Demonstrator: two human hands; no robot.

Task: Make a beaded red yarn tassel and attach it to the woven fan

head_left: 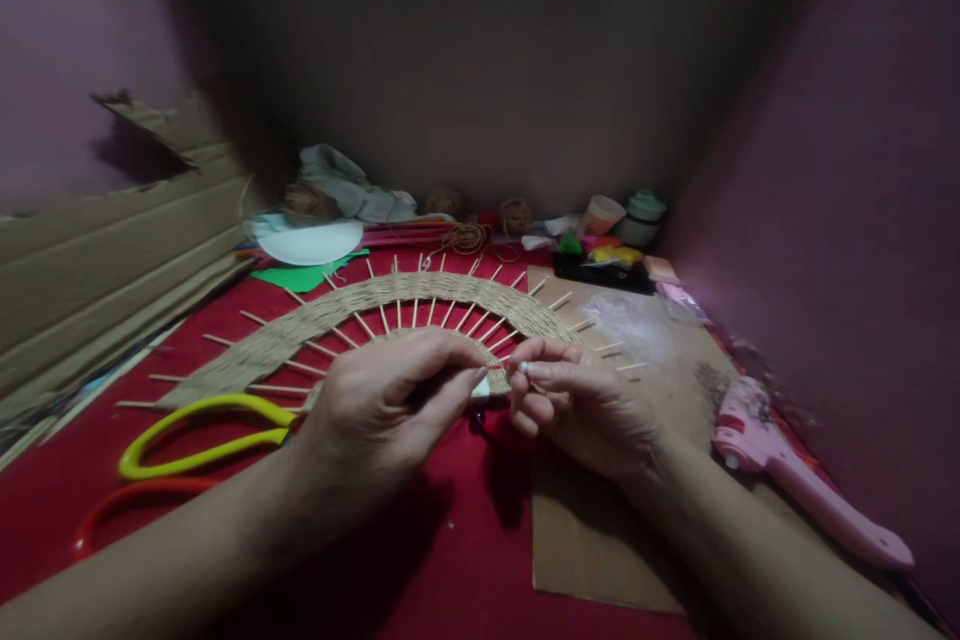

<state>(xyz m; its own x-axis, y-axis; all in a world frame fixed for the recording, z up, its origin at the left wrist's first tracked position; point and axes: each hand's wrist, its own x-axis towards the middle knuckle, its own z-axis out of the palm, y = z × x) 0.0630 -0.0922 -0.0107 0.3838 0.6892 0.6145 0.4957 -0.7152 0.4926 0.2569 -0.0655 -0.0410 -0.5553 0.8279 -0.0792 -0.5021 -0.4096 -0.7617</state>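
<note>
My left hand is closed in a pinch, thumb against forefinger, above the red cloth. Facing it, my right hand also pinches, with a tiny pale spot at its fingertips that may be a bead or a nail. A thin reddish line seems to run between the two hands, too small to name. Behind them lies a woven half-circle fan of twine on thin sticks radiating outward. Its inner woven part is mostly hidden by my hands. A small dark purple object shows below my left fingertips.
Scissors with a yellow handle and a red handle loop lie left, partly under my left forearm. A brown board is beneath my right arm. A pink glue gun rests right. Twine balls, cups and a black tray line the back.
</note>
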